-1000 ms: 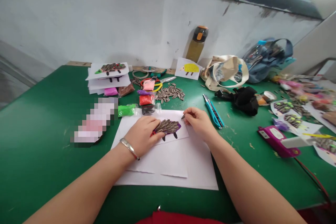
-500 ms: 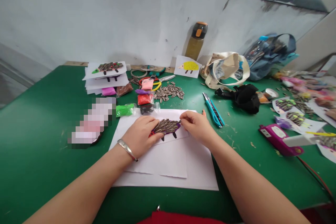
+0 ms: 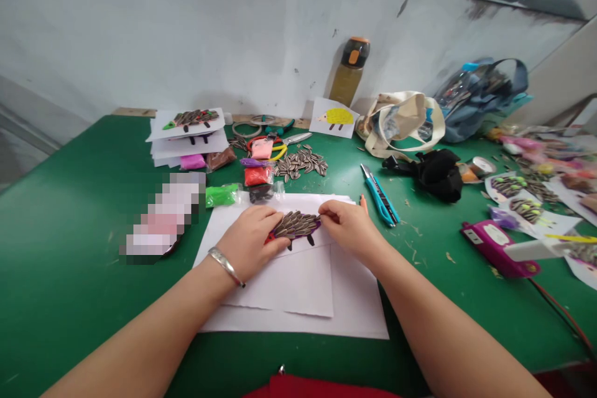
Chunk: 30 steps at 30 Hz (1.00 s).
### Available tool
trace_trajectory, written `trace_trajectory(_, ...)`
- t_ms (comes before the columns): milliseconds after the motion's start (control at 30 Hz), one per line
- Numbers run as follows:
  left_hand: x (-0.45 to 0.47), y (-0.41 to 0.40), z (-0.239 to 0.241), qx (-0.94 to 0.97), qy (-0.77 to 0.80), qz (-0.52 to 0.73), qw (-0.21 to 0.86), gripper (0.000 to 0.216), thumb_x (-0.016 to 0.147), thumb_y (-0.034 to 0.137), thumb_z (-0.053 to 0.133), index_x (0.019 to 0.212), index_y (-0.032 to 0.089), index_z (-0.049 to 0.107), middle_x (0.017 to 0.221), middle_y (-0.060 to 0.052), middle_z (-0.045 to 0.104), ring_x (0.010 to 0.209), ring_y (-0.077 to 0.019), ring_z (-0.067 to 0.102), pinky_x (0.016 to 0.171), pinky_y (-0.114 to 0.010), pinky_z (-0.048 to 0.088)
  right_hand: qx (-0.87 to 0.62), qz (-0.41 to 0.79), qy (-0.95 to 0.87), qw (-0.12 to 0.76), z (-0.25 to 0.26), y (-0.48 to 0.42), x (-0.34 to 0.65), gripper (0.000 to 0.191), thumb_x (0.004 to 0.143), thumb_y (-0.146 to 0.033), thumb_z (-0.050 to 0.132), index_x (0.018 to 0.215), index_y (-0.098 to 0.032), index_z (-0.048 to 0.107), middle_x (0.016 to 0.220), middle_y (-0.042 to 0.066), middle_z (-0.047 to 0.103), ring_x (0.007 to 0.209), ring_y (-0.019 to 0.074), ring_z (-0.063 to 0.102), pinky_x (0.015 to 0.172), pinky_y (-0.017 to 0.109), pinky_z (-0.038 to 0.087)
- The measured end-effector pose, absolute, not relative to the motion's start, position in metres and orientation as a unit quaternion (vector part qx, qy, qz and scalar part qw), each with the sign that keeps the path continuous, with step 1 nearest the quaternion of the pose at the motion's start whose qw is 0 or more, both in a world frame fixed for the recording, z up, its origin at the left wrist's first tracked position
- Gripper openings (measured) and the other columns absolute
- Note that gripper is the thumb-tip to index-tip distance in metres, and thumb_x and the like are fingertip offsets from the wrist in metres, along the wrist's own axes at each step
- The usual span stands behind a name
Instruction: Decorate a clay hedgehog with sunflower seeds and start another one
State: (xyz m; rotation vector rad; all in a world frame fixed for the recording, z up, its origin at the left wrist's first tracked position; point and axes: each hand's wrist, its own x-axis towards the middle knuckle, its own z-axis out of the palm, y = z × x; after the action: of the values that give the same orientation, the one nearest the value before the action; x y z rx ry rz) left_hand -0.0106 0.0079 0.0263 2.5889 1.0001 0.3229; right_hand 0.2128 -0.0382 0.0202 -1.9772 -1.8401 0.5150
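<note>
A hedgehog figure (image 3: 297, 224) made of purple clay, with striped sunflower seeds as spines and black legs, lies on white paper (image 3: 298, 286) in front of me. Across its red head end rests my left hand (image 3: 254, 233), thumb and fingers apart, pressing lightly on it; the hand hides part of that end. At the opposite tip, my right hand (image 3: 342, 224) pinches thumb and forefinger together on a sunflower seed, mostly covered by the fingertips. A pile of loose sunflower seeds (image 3: 302, 163) lies just beyond the paper.
Bags of clay, green (image 3: 222, 195) and red (image 3: 258, 175), sit behind the paper. A blurred-out phone (image 3: 163, 217) lies left; a blue utility knife (image 3: 379, 196) and a magenta glue gun (image 3: 499, 249) lie right. Scissors (image 3: 296, 139), a bottle (image 3: 349, 71) and a cloth bag (image 3: 396, 124) stand behind.
My right fingertips have pressed slightly down and in at the hedgehog's right end; the seed there shows less. My left hand stays put.
</note>
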Motion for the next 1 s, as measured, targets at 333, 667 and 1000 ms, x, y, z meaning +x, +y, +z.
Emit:
trace_trajectory(333,-0.01,0.008,0.025,0.914,0.351,0.118,0.163,0.03,0.084,0.03,0.064,0.109,0.014,0.064,0.11,-0.012,0.065,0.102,-0.0272,0.057,0.093,-0.043,0.045,-0.697,0.161,-0.679,0.164,0.02,-0.037,0.212,0.02,0.084,-0.02,0.047,0.082,-0.025,0.066,0.079,-0.001,0.072,0.076,0.0177,0.064,0.101,0.044,0.03)
trace_trajectory(667,-0.01,0.007,0.025,0.914,0.35,0.123,0.161,0.03,0.083,0.029,0.065,0.108,0.014,0.064,0.109,-0.012,0.065,0.102,-0.0279,0.057,0.093,-0.043,0.045,-0.687,0.145,-0.691,0.17,0.016,-0.037,0.208,0.022,0.084,-0.017,0.048,0.081,-0.024,0.068,0.079,0.001,0.073,0.078,0.0187,0.064,0.078,0.029,0.041)
trace_trajectory(1000,-0.01,0.007,0.024,0.913,0.353,0.123,0.167,0.032,0.083,0.03,0.066,0.109,0.013,0.064,0.11,-0.013,0.065,0.104,-0.0288,0.057,0.095,-0.044,0.044,-0.7,0.198,-0.664,0.169,0.024,-0.039,0.216,0.02,0.086,-0.024,0.049,0.095,-0.024,0.067,0.077,0.0,0.071,0.078,0.0188,0.064,0.11,0.054,0.014)
